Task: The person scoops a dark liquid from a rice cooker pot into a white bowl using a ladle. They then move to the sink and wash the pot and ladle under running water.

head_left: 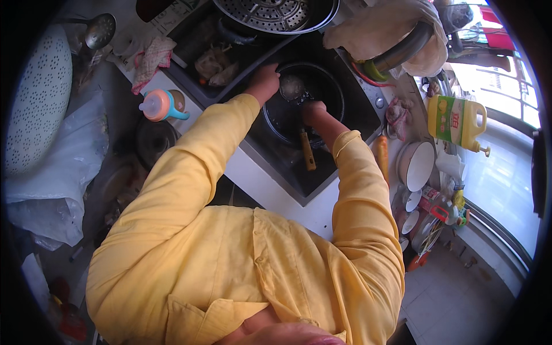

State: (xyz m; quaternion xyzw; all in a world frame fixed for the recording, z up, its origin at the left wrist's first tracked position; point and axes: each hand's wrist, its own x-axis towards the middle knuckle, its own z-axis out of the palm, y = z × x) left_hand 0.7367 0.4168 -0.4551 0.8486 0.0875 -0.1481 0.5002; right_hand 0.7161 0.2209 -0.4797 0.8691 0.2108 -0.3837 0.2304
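A black wok [332,86] sits on the dark stove top in front of me. My left hand [266,79] is closed at the wok's upper left rim and appears to grip it. Inside the wok, my right hand [313,111] reaches down with its fingers bent; what they hold is hidden. Below that hand, a utensil's wooden handle [308,151] slants over the near rim, its metal shank running up toward my fingers. A round, shiny, pale thing [292,88] lies in the wok between my hands, too blurred to name.
A dark basin [189,88] holding vegetables adjoins the wok. Behind stands a pot with a perforated steamer plate [276,13]. A sippy cup [159,105] and a checked cloth [153,60] are left. To the right are chili peppers [374,71], a carrot [382,157], bowls [420,166] and a yellow jug [457,120].
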